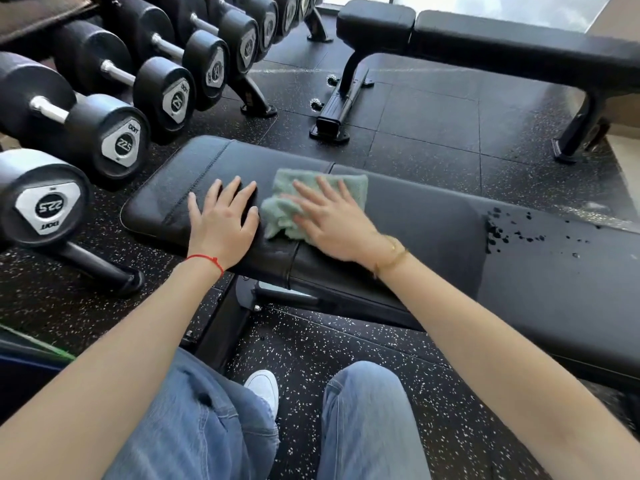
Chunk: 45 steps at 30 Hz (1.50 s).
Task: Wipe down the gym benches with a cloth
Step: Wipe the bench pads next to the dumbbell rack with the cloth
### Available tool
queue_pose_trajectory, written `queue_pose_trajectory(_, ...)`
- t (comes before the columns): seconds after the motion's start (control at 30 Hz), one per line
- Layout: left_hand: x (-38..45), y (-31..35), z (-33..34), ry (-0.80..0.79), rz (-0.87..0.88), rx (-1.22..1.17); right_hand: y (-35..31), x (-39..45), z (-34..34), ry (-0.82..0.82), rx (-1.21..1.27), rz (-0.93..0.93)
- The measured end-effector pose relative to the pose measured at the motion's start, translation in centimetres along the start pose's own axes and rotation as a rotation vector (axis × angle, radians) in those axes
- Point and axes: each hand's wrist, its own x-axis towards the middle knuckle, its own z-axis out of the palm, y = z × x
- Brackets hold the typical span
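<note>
The person is leaning over the near gym bench, whose black padded surface is running from left to right across the view. The right hand is lying flat on the pale green cloth, its fingers straight and spread, pressing the cloth down rather than grasping it. The cloth is sitting bunched on the surface right where the seam between the 2 pads is crossing, with its far edge and its left side showing from under the hand. The left hand is resting palm down on the bare pad just beside the cloth, fingers released and slightly spread, holding nothing. A red string is circling the left wrist and a gold bracelet is circling the right. Dark droplets are lying scattered on the surface well to the right of the cloth. A second bench is standing farther off across the speckled floor. At the left, a rack is carrying black dumbbells, 2 of them marked 22.5. Blue jeans and 1 white shoe are showing at the bottom.
</note>
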Motion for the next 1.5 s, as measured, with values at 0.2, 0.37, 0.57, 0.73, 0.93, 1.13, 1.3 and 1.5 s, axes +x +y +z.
queue_pose_trajectory(0.2, 0.0, -0.1, 0.1, 0.002, -0.005, -0.001, 1.3, -7.1, 0.3, -0.005, 0.046, -0.167)
queue_pose_trajectory(0.37, -0.2, 0.1, -0.1, 0.006, -0.015, -0.017, 6.4, 0.6, -1.5, -0.01, -0.037, 0.281)
queue_pose_trajectory(0.57, -0.4, 2.0, -0.8, 0.043, -0.067, -0.176, 2.1, -4.4, -0.2, 0.009, -0.029, 0.071)
queue_pose_trajectory(0.73, -1.5, 5.6, -0.6, 0.047, 0.081, -0.199, 2.3, -14.6, -0.3, 0.049, -0.012, 0.038)
queue_pose_trajectory(0.93, -2.7, 7.8, 0.5, 0.025, 0.146, -0.136, 10.7, -9.4, -2.7, -0.003, -0.025, 0.436)
queue_pose_trajectory(1.13, -2.8, 7.9, 0.7, 0.043, 0.144, -0.121, 5.5, -9.9, -1.6, -0.013, -0.033, 0.24)
queue_pose_trajectory(1.3, -2.9, 7.7, 0.7, 0.054, 0.155, -0.123, 5.8, -18.1, -1.6, 0.04, 0.026, 0.196)
queue_pose_trajectory(1.5, -2.9, 8.1, 0.7, 0.07, 0.131, -0.121, 13.1, -10.6, -3.6, 0.026, -0.019, 0.556)
